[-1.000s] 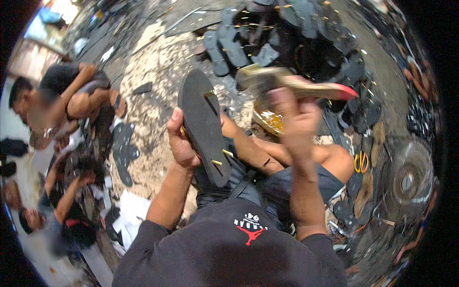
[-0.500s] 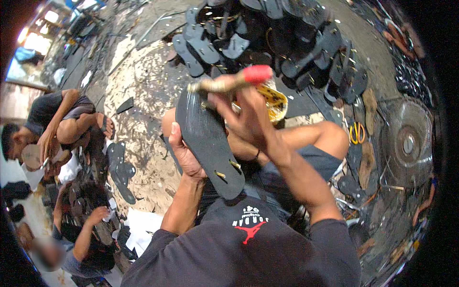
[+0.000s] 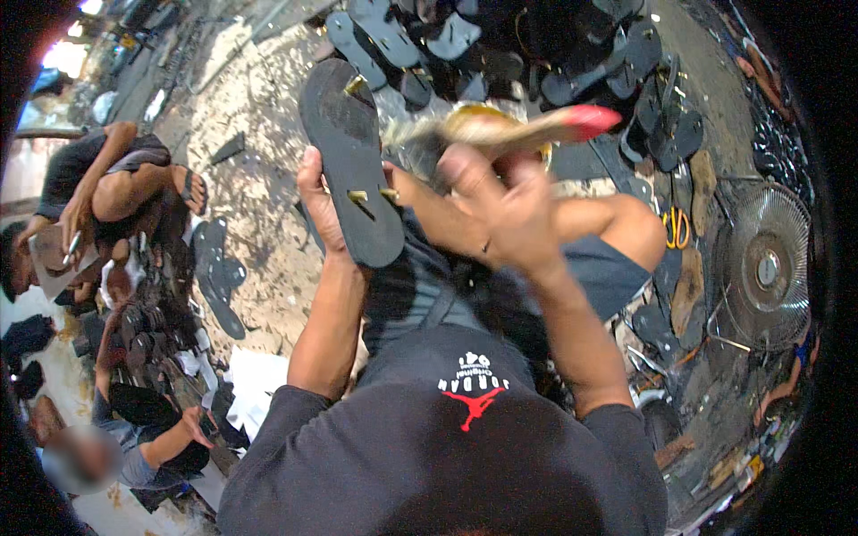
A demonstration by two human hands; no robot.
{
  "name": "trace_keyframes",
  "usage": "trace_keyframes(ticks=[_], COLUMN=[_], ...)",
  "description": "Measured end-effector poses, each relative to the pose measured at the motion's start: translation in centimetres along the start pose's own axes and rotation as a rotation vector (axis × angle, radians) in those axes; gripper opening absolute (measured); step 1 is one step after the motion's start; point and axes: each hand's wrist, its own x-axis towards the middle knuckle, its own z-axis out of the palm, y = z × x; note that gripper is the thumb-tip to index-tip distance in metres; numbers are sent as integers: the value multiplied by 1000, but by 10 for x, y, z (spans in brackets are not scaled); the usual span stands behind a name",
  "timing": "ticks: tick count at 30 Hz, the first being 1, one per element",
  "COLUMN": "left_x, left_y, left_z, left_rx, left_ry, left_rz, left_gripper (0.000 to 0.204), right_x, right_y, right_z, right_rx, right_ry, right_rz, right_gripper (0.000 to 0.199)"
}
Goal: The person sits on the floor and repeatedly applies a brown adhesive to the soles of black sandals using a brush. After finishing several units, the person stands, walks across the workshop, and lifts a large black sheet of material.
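Note:
My left hand (image 3: 323,201) grips a dark flip-flop sole (image 3: 347,143) by its left edge, holding it lengthwise before me. Pale yellowish strap ends stick out near its far end and its near end. A darker, shiny patch shows on its far part. Fingers of my right hand (image 3: 514,205) are closed round a brush (image 3: 536,132) with a wooden handle and a red tip, blurred by motion. The bristle end is apart from the sole, over or beside a yellow tub (image 3: 547,159). My hand and the brush hide much of that tub.
Several dark soles (image 3: 393,40) are heaped at the far side. On the right stand a round fan (image 3: 764,268) and scissors (image 3: 677,228) with yellow-orange handles. More soles (image 3: 214,277) lie left. Two other people sit at the left, one squatting (image 3: 134,179). White paper (image 3: 259,389) lies near my left elbow.
The brush has left the sole's surface and moved right, to the tub. My left hand has shifted the sole up and left and changed its tilt.

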Motion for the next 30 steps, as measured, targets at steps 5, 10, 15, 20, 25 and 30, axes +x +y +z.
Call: trace_keyframes(ticks=[5, 10, 15, 20, 25, 30], left_x=[13, 36, 14, 36, 25, 63], left_y=[-16, 3, -35, -4, -32, -31], left_z=[27, 14, 29, 23, 26, -1], left_rx=[-49, -72, -579, 13, -469, -342], left_ry=[-9, -127, -100, -112, -244, -211], left_rz=[103, -56, -251, -212, -284, -425], left_gripper=[47, 56, 55, 53, 69, 60], right_x=[31, -22, 69, 25, 79, 13], right_y=[16, 30, -2, 37, 14, 30], right_z=[16, 15, 13, 9, 10, -7], right_rx=[-364, -455, -549, -298, -451, -402], right_ry=[-56, -306, -265, -498, -267, -418], right_rz=[-289, -446, -732, -441, -619, -559], right_gripper=[28, 28, 26, 21, 21, 23])
